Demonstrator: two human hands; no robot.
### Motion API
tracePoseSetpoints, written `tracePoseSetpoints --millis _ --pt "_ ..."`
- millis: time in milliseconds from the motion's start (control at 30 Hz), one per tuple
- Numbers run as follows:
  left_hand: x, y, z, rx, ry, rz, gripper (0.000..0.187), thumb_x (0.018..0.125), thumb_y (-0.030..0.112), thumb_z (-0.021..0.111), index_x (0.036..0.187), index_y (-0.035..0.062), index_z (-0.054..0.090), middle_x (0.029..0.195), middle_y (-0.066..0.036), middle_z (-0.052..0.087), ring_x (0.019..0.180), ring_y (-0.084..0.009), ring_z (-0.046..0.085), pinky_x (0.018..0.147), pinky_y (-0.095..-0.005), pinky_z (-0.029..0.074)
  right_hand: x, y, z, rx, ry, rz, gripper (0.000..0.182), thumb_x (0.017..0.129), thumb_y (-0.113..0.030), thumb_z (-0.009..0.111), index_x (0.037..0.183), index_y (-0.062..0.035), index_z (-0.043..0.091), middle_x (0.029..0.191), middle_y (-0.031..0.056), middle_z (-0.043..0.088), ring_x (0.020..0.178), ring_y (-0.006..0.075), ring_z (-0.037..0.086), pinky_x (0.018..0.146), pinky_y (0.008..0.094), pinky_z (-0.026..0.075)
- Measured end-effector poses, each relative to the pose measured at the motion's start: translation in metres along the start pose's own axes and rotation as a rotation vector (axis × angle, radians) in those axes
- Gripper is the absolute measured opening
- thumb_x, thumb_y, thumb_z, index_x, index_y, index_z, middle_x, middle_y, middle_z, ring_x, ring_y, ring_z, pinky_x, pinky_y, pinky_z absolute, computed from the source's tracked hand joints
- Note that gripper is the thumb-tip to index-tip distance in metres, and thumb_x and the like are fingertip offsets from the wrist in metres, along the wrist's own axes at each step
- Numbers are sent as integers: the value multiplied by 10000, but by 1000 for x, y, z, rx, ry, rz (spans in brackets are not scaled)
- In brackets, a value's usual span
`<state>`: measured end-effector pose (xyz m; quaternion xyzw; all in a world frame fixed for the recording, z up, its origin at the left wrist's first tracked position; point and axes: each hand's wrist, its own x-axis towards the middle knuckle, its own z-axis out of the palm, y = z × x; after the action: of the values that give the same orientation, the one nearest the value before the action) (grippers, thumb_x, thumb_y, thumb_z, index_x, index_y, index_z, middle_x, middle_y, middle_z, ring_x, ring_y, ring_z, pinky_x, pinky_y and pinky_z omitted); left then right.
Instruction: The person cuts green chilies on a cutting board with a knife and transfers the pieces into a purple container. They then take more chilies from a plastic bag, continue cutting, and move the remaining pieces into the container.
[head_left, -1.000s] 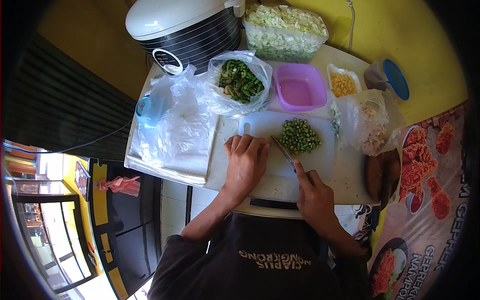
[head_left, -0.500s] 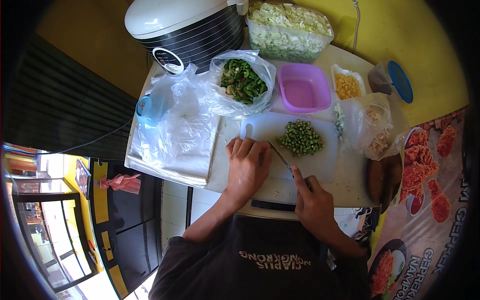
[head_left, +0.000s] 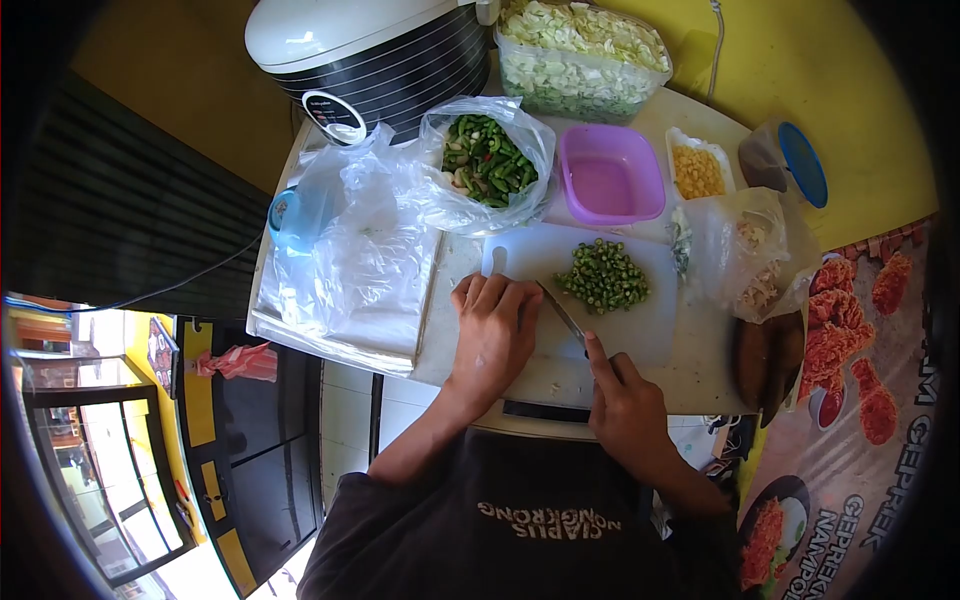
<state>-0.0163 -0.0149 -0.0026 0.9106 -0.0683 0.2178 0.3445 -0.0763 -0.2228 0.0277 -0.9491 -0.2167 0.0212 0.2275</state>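
My right hand (head_left: 627,400) is closed round the handle of a knife (head_left: 566,321), its blade pointing up and left across a white cutting board (head_left: 640,335). The tip of the blade lies close to the fingers of my left hand (head_left: 496,325). Those fingers are curled down on the left part of the board, and whatever they hold is hidden beneath them. To the right of the blade lies a pile of chopped green chilies (head_left: 602,275). Behind the board, an open plastic bag (head_left: 535,205) holds whole green chilies (head_left: 490,165) and some pale cloves.
A purple tub (head_left: 612,213) stands behind the board, with a box of shredded cabbage (head_left: 585,75) and a rice cooker (head_left: 380,70) farther back. Plastic wrapping (head_left: 370,270) covers the left side. At right are a bag of pale shreds (head_left: 755,265) and a yellow-filled tray (head_left: 698,172).
The view has shifted very slightly. Both hands, the knife and the chopped chilies stay practically where they were.
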Motion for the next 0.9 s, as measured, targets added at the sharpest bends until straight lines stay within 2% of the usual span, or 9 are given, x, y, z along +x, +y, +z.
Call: tracePoseSetpoints --millis 233,533,633,733,900 --pt "-2 -2 1 34 10 1 113 898 119 779 991 69 737 921 -90 673 971 -323 635 964 -454 442 -5 5 -3 19 39 19 720 880 17 664 1570 -66 476 935 132 576 618 309 629 560 438 536" --pt "-5 -2 -1 -11 28 -24 104 933 79 735 1036 75 747 960 -92 700 1010 -336 650 953 -463 456 -6 -3 0 61 84 -13 709 893 24 653 1572 -50 465 937 134 572 624 303 630 556 428 532" --pt "-6 -3 -3 -57 19 -36 122 922 77 741 1045 80 747 948 -83 708 1002 -320 658 944 -461 467 -6 -4 1 55 80 -8 705 896 22 654 1572 -48 463 935 136 572 620 302 627 551 427 530" --pt "-6 -5 -1 -72 -12 -15 150 911 97 738 1059 77 735 947 -100 681 1007 -357 627 981 -493 428 -6 -3 3 56 79 1 705 898 18 658 1571 -46 461 932 138 573 618 304 626 549 427 531" --pt "-1 1 0 11 -10 -17 148 858 84 771 1002 98 738 895 -52 692 950 -299 644 972 -450 430 -5 -1 2 64 83 -5 706 895 18 662 1569 -45 459 933 139 573 621 309 629 552 426 538"
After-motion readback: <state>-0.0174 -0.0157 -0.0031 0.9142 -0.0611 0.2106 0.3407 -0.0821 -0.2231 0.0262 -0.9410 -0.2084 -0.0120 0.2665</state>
